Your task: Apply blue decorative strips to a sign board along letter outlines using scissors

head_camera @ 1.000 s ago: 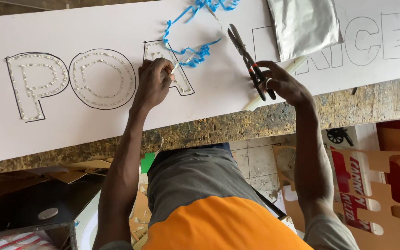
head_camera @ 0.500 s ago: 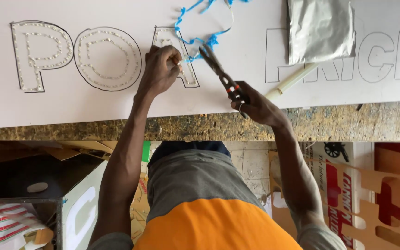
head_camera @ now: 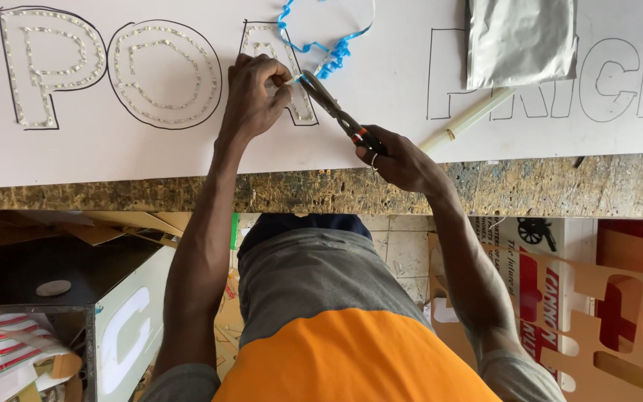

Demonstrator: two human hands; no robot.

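Blue strip (head_camera: 320, 46) lies just beyond the pinching left hand (head_camera: 256, 93); right hand (head_camera: 400, 158) grips scissors (head_camera: 333, 108) beside it.

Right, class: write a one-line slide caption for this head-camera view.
Left hand pinches a blue strip on a white lettered board while the right hand brings snips to it.

The left hand (head_camera: 256, 93) hides the strip's end (pinched there); the foil sheet (head_camera: 522, 41) runs past the top edge.
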